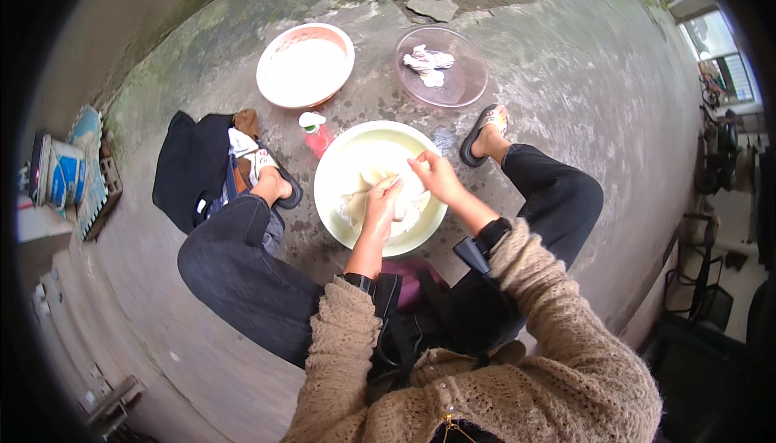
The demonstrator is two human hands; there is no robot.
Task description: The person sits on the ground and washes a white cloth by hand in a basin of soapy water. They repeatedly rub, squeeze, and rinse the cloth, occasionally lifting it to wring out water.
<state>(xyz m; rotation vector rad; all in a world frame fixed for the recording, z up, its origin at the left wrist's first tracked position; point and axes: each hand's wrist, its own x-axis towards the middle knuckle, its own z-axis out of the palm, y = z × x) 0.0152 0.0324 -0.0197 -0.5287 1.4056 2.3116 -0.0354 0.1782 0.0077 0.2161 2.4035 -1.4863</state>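
Observation:
A pale green plastic basin (324,200) stands on the ground between my legs. Pale cloth (410,189), strongly overexposed, is pinched between my two hands above it. My left hand (382,203) grips the cloth with the thumb on top. Slightly higher and to the right, my right hand (438,177) holds another part of it with curled fingers. More of the cloth lies down in the basin, its outline partly lost in glare. Just left of the basin rim is a pink pump bottle (316,137) with a white top.
A pinkish basin (345,82) with a glaring white inside stands beyond the bottle. Crumpled white cloth (430,62) lies in a translucent basin (470,88). Dark clothes (191,161) are heaped by my left foot. A blue-and-white bucket (63,173) is far left. Broken concrete (433,6) lies ahead.

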